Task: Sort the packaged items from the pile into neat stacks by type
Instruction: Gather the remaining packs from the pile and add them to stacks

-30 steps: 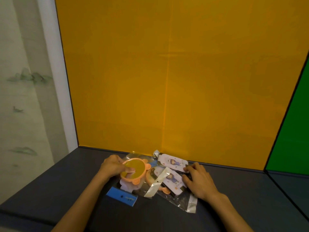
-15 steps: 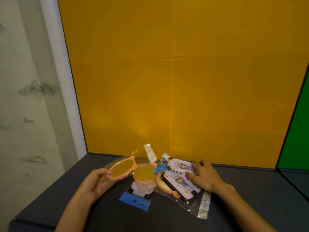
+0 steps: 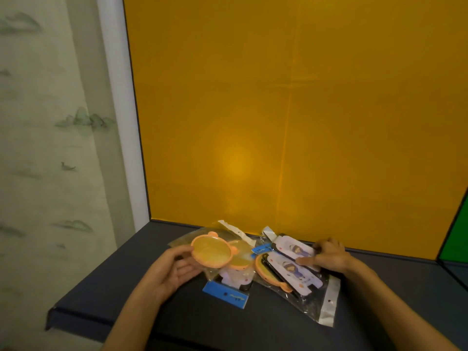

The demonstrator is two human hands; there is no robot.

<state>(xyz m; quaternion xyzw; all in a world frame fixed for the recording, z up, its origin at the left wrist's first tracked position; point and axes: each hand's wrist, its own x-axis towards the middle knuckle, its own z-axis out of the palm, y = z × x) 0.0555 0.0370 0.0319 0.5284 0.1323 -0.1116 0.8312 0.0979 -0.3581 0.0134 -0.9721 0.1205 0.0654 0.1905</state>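
Nearest the camera, a dark surface (image 3: pixel 177 323) is carrying a small pile of bagged items. A blue header card (image 3: pixel 225 295) on one clear bag is lying at the pile's near edge, and a long clear bag (image 3: pixel 316 300) is trailing toward the right. The left hand (image 3: pixel 169 269) is gripping a round orange mirror with small ears (image 3: pixel 211 252) in its plastic bag, fingers curled under it and thumb on its rim, lifting it just above the pile. A second orange mirror (image 3: pixel 239 262) is lying beneath it. The right hand (image 3: pixel 329 257) is pressing flat, fingers spread, on two white cards with a cartoon figure (image 3: pixel 291 262) in the pile's right half. Behind, a yellow panel (image 3: pixel 291 110) is standing upright.
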